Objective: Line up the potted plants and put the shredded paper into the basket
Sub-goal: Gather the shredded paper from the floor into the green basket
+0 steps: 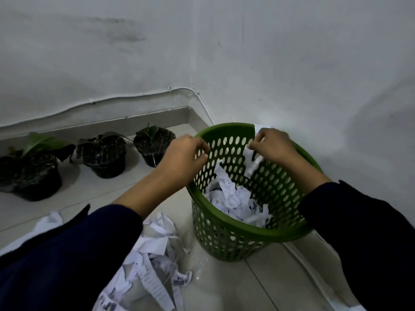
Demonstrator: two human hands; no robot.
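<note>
Both hands (left (187, 153), right (272, 145)) curl above basket (226, 234).

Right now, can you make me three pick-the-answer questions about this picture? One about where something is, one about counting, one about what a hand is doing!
1. Where does the loose shredded paper lie?
A. on the floor left of the basket
B. on the plants
C. on the wall

2. How many potted plants?
A. one
B. three
C. five

3. The right hand is
A. empty
B. holding paper strips
C. holding a pot

Answers: 1 A, the pile lies beside the green basket. 2 B, three dark pots stand along the wall. 3 B, white strips hang from its fingers over the basket.
</note>
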